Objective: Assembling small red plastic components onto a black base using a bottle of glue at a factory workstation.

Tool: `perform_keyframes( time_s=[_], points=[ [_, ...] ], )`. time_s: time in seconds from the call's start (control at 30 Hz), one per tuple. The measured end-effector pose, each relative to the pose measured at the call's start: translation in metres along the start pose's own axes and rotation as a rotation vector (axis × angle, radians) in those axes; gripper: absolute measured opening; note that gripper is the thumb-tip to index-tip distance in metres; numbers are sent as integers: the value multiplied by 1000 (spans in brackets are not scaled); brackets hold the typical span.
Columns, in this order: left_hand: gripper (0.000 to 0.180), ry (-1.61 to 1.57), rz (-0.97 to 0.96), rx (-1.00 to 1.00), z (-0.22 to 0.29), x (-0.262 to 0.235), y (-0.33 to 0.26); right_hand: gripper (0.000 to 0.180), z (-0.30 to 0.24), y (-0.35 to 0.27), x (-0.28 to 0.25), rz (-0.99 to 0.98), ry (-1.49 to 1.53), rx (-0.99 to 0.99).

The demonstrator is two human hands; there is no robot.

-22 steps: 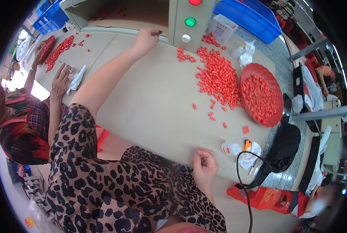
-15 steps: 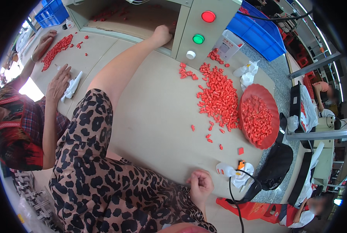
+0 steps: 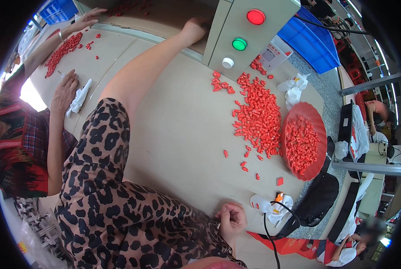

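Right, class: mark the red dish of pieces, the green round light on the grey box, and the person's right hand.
red dish [image 3: 318, 117], head view, bare upper rim.
green round light [image 3: 239, 44], head view, centre of its lens.
right hand [image 3: 232, 219], head view, back of the curled hand at the table edge.

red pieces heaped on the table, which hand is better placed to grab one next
Right, probably. The right hand rests curled at the table's near edge, with loose red pieces just beyond it. The left hand is stretched far forward into the machine opening.
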State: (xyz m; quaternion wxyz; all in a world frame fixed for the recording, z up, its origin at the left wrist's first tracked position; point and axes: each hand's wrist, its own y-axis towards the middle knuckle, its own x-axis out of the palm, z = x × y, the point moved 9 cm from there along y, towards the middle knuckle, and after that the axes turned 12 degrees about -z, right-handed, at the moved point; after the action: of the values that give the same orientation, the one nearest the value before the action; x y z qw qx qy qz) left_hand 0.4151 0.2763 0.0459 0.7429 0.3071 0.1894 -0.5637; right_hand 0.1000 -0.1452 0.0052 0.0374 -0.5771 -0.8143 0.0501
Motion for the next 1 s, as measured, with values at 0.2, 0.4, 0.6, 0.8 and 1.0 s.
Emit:
perform_keyframes(
  time_s=[0.2,0.4,0.6,0.8,1.0],
  points=[
    [41,-857,-58,-288,-2,-6,-90,5,-1,-1,1,-31,42,17],
    [40,-1112,-321,-419,62,31,-205,5,-2,-1,1,-7,-7,-20],
    [33,-1248,-545,-340,126,71,-292,4,3,2,-1,2,-2,-53],
    [39,-1201,-621,-124,177,107,-340,7,-5,1,5,6,85,-84],
    [40,-1136,-542,5,192,119,-363,12,-15,-3,19,-71,216,-121]
  ],
)
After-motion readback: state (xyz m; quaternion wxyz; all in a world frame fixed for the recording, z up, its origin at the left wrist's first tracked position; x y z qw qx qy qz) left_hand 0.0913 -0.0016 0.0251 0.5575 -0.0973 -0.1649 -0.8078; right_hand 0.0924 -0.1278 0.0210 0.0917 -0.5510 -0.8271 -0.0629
